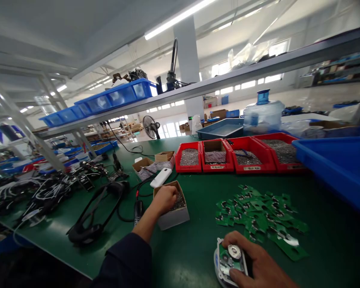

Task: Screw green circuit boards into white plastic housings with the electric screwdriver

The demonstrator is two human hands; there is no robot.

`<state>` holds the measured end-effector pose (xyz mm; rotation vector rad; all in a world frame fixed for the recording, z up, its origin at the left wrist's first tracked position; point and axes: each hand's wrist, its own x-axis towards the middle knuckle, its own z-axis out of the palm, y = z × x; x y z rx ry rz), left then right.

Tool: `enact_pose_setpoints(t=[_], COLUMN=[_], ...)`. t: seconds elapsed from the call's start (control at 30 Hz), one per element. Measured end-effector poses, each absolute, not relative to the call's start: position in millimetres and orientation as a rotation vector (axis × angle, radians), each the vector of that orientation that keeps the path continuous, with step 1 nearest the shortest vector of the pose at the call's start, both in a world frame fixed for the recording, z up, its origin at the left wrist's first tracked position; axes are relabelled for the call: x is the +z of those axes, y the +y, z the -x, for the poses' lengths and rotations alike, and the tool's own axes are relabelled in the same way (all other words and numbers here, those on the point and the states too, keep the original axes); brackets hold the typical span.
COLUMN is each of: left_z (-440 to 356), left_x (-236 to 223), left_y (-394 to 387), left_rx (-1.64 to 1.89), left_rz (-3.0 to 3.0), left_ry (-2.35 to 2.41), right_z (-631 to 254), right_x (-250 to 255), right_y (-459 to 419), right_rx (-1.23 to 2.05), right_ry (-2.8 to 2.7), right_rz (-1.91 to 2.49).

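My left hand (167, 199) reaches into a small cardboard box (174, 219) of tiny dark metal parts, probably screws. Its fingers are closed and point down, so whatever they pinch is hidden. Low in the view, my right hand (255, 260) grips a round white device housing (219, 266) with a green circuit board and a silver disc inside. The thumb and fingers hold it by its right side, above the green table mat. Just beyond it lies a loose pile of green circuit boards (258, 210).
Red bins (253, 169) of small parts line the back, beside a blue tray (342, 160) at right. Left of the box are an electric screwdriver (138, 211), a white device (161, 177), a black headset strap (87, 236) and tangled cables (48, 188). A shelf (216, 86) crosses above.
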<state>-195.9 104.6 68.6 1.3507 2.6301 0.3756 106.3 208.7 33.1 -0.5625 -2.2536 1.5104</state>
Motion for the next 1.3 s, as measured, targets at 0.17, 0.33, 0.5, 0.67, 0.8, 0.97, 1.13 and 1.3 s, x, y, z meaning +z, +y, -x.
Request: enact_pose_setpoints(t=[0.17,0.33,0.5,0.67,0.8,0.97,1.13,1.3], left_z=[190,194,205,212,212,205,202,197], left_x=[71,71,65,55,52,58,65,62], left_y=[99,95,104,111,109,108,104,97], left_rx=[0.551,0.424,0.214,0.135,0.208,0.437,0.808,1.122], left_rz=[-1.321,-1.370,-1.405,-1.401,-1.390,-1.328,-1.223,-1.215], left_ry=[2.684,2.492,2.283,2.278,2.319,2.457,2.554,2.459], right_z=[-109,-111,-111,-110,-110,-111,-111,-110], right_x=[40,41,44,42,40,40,40,39], right_y=[206,206,209,215,216,214,214,215], right_rx=[1.579,1.611,1.641,1.650,1.685,1.692,1.709,1.717], right_ry=[-2.246,-2.255,-2.344,-2.465,-2.425,-2.403,-2.398,-2.394], right_rz=[0.566,0.571,0.580,0.525,0.492,0.502,0.487,0.483])
